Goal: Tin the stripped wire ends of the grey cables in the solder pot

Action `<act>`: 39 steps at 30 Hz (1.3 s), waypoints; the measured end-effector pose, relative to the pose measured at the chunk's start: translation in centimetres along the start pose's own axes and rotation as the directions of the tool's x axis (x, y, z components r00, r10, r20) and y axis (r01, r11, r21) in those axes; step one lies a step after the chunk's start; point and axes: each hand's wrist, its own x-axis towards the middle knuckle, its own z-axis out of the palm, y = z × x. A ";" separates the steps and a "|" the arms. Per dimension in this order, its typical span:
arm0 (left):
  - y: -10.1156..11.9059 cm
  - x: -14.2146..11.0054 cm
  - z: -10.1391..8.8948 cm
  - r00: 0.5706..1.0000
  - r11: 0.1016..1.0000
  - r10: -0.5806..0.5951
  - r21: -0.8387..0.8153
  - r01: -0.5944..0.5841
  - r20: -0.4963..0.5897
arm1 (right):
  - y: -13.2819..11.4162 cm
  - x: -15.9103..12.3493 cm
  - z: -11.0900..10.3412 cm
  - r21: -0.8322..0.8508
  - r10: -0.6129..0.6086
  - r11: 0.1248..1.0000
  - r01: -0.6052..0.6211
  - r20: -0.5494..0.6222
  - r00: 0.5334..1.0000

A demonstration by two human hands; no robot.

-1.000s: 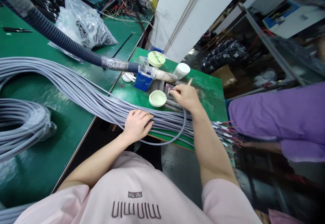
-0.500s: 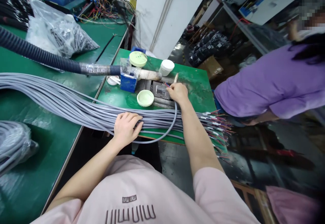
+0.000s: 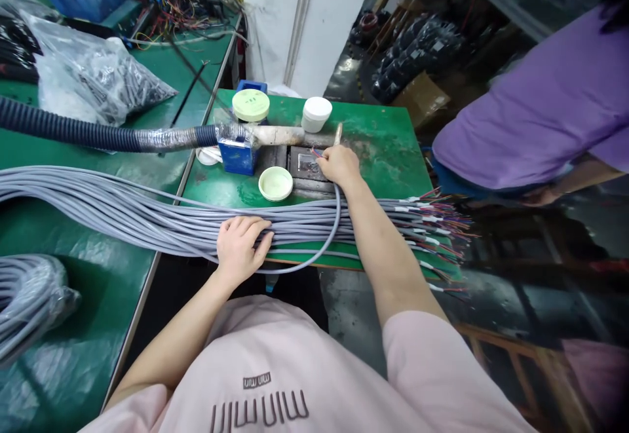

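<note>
Across the green worktop (image 3: 388, 151), a bundle of grey cables (image 3: 162, 213) lying flat, with coloured wire ends (image 3: 432, 223) fanning past the right edge. Left hand (image 3: 240, 249) spread and pressing on the bundle, probably to stop sliding; right hand (image 3: 339, 166) closed in a pinch on the thin wires (image 3: 317, 152) of one looped cable, just above a metal plate (image 3: 305, 163).
</note>
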 end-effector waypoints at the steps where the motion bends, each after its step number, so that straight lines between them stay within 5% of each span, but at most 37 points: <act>1: 0.0 0.0 0.0 1.000 1.000 0.006 0.003 -0.006 -0.005 | 0.0 0.0 0.0 0.002 0.002 1.000 -0.002 0.003 1.000; 13: 0.0 0.1 0.2 0.999 0.999 0.020 0.032 -0.019 -0.027 | 0.5 -0.3 -0.8 0.056 0.015 0.998 -0.012 -0.044 0.999; 21: -0.1 -0.1 0.1 1.000 1.000 0.009 0.011 -0.009 -0.007 | 0.4 -2.0 -1.8 0.276 -0.130 0.947 0.165 -0.141 0.981; 31: -0.4 -0.4 0.2 1.000 1.000 -0.004 -0.003 0.004 0.011 | -0.3 -0.8 -0.7 -0.014 -0.003 1.000 0.003 -0.039 0.999; 39: -0.4 -0.4 0.1 1.000 1.000 0.010 0.010 -0.010 0.010 | -0.8 -0.6 -0.3 -0.090 0.031 0.995 -0.031 0.005 0.999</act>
